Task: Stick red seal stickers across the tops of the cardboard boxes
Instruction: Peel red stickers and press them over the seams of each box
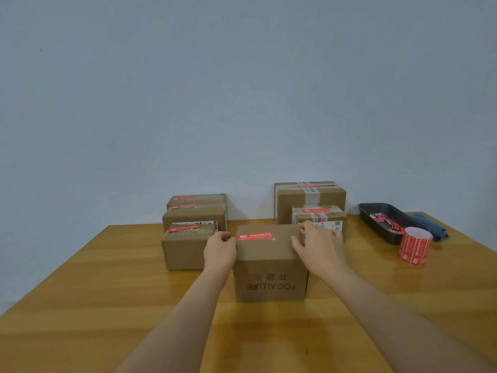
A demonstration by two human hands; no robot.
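Wooden table (107,278): sealed boxes stacked along its far edge, left stack (194,224) and right stack (309,203). Mid-table, FOCALLURE box (270,267), print upside down, red seal sticker (255,236) already lying across its top. Left hand (219,251) curled against the box's left top edge; right hand (318,246) spread over the right top corner, apparently gripping, fingertips hard to read. Judged step: sealed box being shifted aside. Next: peel from sticker roll (415,246), near the right edge.
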